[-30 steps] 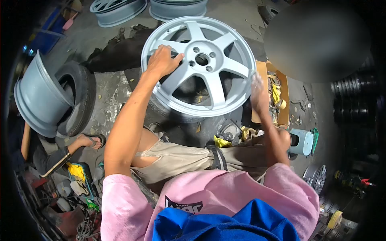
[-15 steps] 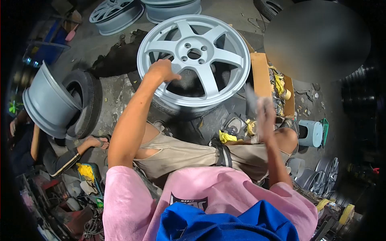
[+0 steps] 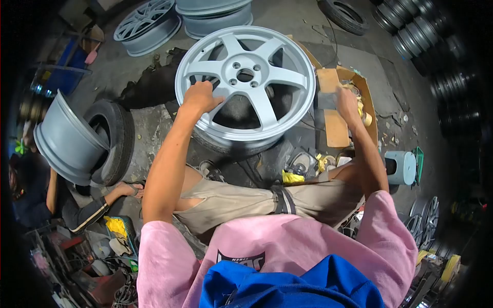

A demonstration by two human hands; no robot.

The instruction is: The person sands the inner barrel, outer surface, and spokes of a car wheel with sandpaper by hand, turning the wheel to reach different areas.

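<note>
L. hand's grip is closed on the near-left side of the six-spoke wheel rim, laid flat on a tyre, w/ a grey sheet apparently held in R. hand, off the rim; face is evenly coloured, remaining work can't be judged.

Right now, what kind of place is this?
Probably a wheel workshop: there's a big pale rim in front, a black tire on the left, and more rims stacked at upper right.

Head-worn view faces forward and down; wheel near, floor beyond.
</note>
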